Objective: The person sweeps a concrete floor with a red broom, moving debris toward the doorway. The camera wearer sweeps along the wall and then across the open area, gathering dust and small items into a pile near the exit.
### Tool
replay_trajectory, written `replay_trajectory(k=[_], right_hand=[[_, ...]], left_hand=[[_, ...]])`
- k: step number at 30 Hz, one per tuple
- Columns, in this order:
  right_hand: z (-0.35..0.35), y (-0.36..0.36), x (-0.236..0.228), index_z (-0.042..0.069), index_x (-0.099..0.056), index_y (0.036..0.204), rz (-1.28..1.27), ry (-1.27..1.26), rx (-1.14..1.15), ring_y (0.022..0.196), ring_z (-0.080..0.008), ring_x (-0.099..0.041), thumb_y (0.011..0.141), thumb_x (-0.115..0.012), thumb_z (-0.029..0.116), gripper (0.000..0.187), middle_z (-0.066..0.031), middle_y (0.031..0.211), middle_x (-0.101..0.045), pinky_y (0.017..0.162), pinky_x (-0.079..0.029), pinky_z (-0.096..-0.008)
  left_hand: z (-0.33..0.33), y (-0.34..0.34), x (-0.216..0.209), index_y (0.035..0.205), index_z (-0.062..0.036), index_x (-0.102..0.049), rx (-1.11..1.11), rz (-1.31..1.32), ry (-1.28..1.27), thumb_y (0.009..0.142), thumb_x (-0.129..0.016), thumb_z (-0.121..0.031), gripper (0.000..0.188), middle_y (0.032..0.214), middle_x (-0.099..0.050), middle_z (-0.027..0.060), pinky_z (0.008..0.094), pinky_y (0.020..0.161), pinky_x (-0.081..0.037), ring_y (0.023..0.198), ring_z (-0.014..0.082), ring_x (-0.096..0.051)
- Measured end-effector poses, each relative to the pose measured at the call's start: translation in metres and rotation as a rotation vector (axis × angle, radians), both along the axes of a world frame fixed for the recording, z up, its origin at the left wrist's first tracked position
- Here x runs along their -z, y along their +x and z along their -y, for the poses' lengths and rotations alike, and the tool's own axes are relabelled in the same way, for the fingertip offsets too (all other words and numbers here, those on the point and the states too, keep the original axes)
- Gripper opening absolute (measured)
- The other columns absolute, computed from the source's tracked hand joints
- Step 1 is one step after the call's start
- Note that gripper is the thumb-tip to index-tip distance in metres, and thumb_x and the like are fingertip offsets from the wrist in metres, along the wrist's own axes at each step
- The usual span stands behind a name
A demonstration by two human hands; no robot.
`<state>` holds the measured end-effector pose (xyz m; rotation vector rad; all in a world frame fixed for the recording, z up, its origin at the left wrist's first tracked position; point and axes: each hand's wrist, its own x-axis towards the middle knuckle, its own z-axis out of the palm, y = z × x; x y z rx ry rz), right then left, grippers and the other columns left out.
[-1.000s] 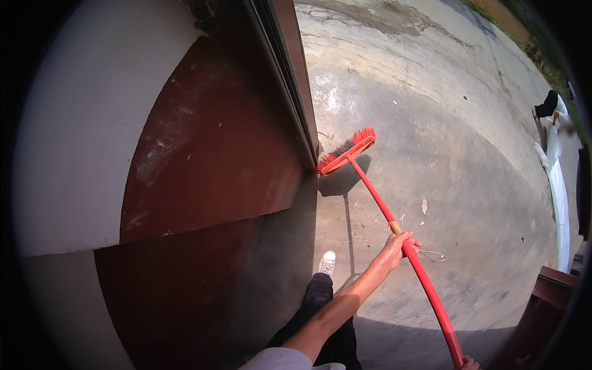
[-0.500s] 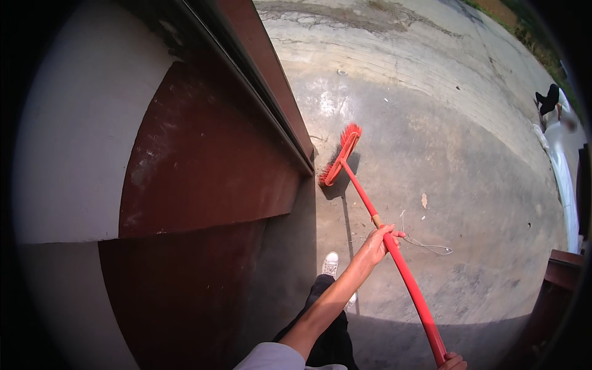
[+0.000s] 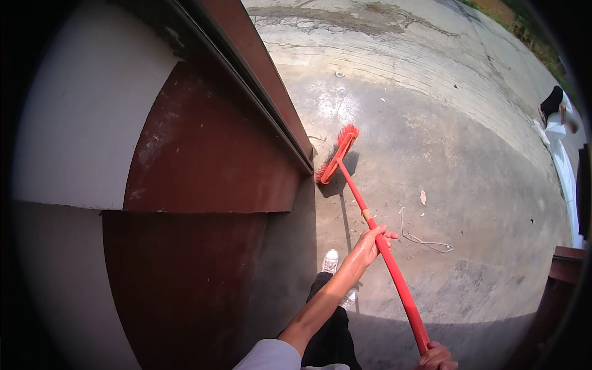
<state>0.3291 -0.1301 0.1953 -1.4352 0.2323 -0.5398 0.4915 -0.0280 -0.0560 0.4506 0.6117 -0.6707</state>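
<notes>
A red push broom [image 3: 401, 280] slants across the view, its handle running from the lower right up to the bristled head [image 3: 338, 154]. The head touches or hovers just over the concrete, beside the foot of the brown door post; which of the two I cannot tell. Partway down the handle, below a tan band, my left hand [image 3: 373, 240] is closed around it, with a finger or two sticking out to the right. My right hand [image 3: 437, 357] grips the handle near its lower end, partly cut off by the frame's edge.
A brown-and-white wall [image 3: 203, 160] and a metal door post [image 3: 269, 80] stand close on the left. White cord [image 3: 425, 242], a dry leaf [image 3: 423, 197] and small scraps lie on the concrete. Far right, a person [image 3: 552, 108] bends by white sheeting [image 3: 564, 179]. My white shoes [image 3: 330, 261] are below.
Both hands and the broom handle have shifted left, and my right hand has come further up into view. The broom head has moved very slightly left toward the door post.
</notes>
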Motion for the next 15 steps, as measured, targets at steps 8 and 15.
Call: replay_trajectory(k=[8,15], right_hand=[[-0.013,0.019,0.023,0.009,-0.038,0.078,-0.129,-0.050,-0.036,0.059,-0.0173,-0.044,0.078,-0.044,-0.002,0.012,-0.0059,0.059,-0.043,0.078,-0.038,-0.0425],[0.001,-0.010,-0.009,0.008,-0.033,0.072,-0.010,-0.184,0.000,0.054,-0.0172,-0.044,0.077,-0.044,-0.002,0.016,-0.0066,0.055,-0.043,0.068,-0.041,-0.0403]], left_hand=[[-0.010,0.011,0.053,0.083,-0.0014,-0.038,-0.018,-0.010,0.094,0.079,-0.045,-0.018,0.018,0.077,-0.055,0.0189,0.0288,0.044,-0.045,0.045,0.0150,-0.050],[0.009,-0.013,-0.014,0.087,-0.0017,-0.039,0.004,-0.020,-0.019,0.078,-0.048,-0.019,0.021,0.078,-0.055,0.0170,0.0263,0.042,-0.042,0.045,0.0128,-0.050]])
